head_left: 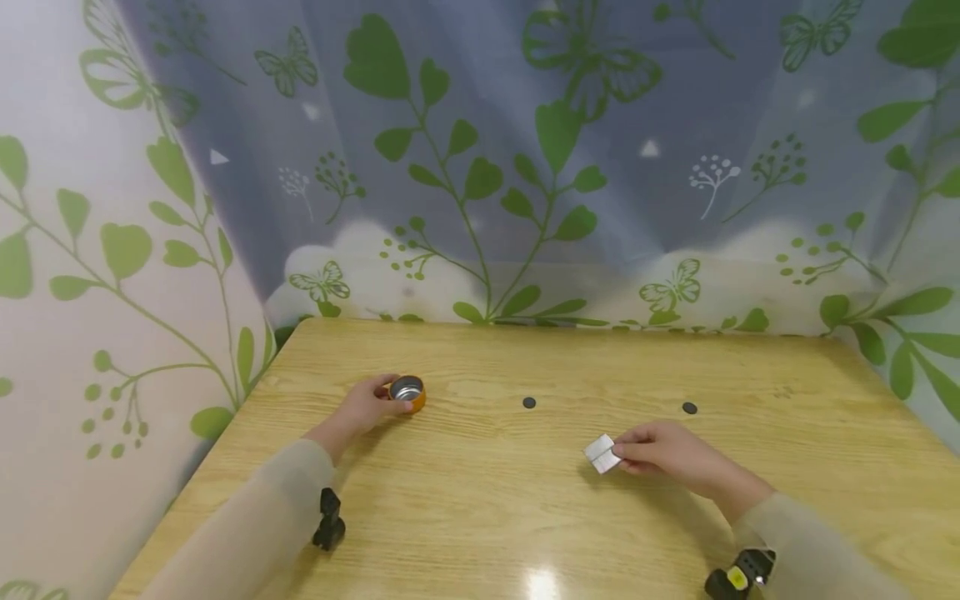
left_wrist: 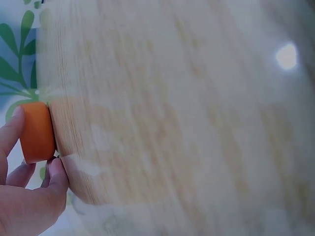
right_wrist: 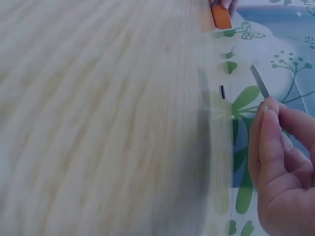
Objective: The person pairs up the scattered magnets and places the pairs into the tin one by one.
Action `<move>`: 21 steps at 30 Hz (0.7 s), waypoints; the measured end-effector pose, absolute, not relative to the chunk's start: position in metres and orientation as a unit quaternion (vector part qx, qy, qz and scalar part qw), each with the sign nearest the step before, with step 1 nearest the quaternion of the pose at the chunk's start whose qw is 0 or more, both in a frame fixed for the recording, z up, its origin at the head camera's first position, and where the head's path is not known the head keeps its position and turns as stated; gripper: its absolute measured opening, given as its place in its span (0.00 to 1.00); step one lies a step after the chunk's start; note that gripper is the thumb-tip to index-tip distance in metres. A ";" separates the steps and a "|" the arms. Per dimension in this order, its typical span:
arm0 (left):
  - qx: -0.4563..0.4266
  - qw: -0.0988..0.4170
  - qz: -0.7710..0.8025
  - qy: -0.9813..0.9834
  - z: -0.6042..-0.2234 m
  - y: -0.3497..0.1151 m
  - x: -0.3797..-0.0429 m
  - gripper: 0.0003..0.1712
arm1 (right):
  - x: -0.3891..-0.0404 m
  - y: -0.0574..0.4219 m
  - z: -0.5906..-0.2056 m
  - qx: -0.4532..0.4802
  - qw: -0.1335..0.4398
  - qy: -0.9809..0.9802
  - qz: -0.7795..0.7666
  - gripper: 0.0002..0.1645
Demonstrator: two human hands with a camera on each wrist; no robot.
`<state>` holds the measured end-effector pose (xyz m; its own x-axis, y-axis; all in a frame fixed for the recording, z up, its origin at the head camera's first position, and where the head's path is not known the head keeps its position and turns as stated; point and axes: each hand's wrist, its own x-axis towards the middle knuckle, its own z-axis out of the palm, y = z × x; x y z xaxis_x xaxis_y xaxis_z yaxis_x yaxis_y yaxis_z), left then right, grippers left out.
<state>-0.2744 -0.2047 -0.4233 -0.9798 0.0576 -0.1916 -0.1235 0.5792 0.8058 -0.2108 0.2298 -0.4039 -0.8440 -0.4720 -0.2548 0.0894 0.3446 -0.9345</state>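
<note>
At the left of the table, my left hand holds a small round orange cup with a shiny metal inside. Its mouth faces up, and the thumb and fingers lie round its side. The left wrist view shows the cup's smooth orange wall low at the wood surface. On the right, my right hand pinches a flat silver square by one side, a line running across its face. Seen edge-on in the right wrist view, the silver square is thin and held above the table.
Two small dark discs lie on the wooden table: one disc between the hands, the other disc beyond my right hand. A leaf-patterned curtain hangs behind the table's far edge and along both sides.
</note>
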 end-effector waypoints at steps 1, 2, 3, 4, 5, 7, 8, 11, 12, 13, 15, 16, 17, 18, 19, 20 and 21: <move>-0.019 0.098 0.457 0.884 -0.423 -0.205 -0.274 0.39 | -0.212 0.227 -0.403 -0.123 0.248 0.782 -0.558 0.25; -0.019 0.098 0.456 0.884 -0.423 -0.205 -0.274 0.39 | -0.213 0.224 -0.403 -0.123 0.247 0.782 -0.558 0.24; -0.019 0.098 0.456 0.884 -0.422 -0.205 -0.274 0.39 | -0.214 0.222 -0.402 -0.124 0.245 0.783 -0.558 0.24; -0.019 0.098 0.455 0.885 -0.422 -0.205 -0.274 0.39 | -0.215 0.219 -0.401 -0.126 0.244 0.784 -0.557 0.23; -0.018 0.097 0.454 0.886 -0.422 -0.205 -0.274 0.39 | -0.215 0.217 -0.401 -0.128 0.243 0.783 -0.558 0.23; -0.018 0.094 0.451 0.888 -0.422 -0.204 -0.274 0.39 | -0.217 0.211 -0.400 -0.130 0.241 0.782 -0.560 0.22; -0.019 0.093 0.449 0.888 -0.422 -0.204 -0.274 0.39 | -0.218 0.209 -0.400 -0.130 0.241 0.781 -0.561 0.23; -0.019 0.094 0.449 0.888 -0.421 -0.203 -0.274 0.39 | -0.220 0.201 -0.400 -0.125 0.242 0.779 -0.564 0.23; -0.020 0.095 0.451 0.887 -0.421 -0.203 -0.274 0.39 | -0.221 0.198 -0.401 -0.124 0.242 0.779 -0.565 0.23; -0.021 0.096 0.453 0.886 -0.421 -0.202 -0.273 0.39 | -0.222 0.196 -0.401 -0.122 0.241 0.779 -0.566 0.23; -0.022 0.097 0.454 0.885 -0.421 -0.202 -0.273 0.39 | -0.223 0.191 -0.402 -0.122 0.240 0.778 -0.567 0.23; -0.023 0.097 0.456 0.885 -0.421 -0.202 -0.273 0.39 | -0.223 0.189 -0.402 -0.123 0.240 0.778 -0.568 0.23; -0.024 0.097 0.456 0.884 -0.421 -0.202 -0.272 0.39 | -0.224 0.187 -0.402 -0.123 0.239 0.778 -0.568 0.22; -0.025 0.096 0.456 0.884 -0.421 -0.202 -0.272 0.39 | -0.224 0.185 -0.403 -0.122 0.238 0.777 -0.569 0.22; -0.025 0.096 0.456 0.884 -0.421 -0.202 -0.273 0.39 | -0.225 0.183 -0.403 -0.122 0.237 0.776 -0.571 0.21; -0.024 0.095 0.454 0.885 -0.421 -0.202 -0.273 0.39 | -0.226 0.181 -0.404 -0.122 0.237 0.776 -0.572 0.21; -0.026 0.094 0.456 0.885 -0.421 -0.202 -0.273 0.39 | -0.227 0.179 -0.404 -0.124 0.237 0.774 -0.573 0.21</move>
<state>-0.2729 -0.2023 -0.4210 -0.9808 0.0407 -0.1905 -0.1316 0.5826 0.8020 -0.2265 0.1790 -0.4041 -0.8565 -0.4648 -0.2246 0.0793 0.3113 -0.9470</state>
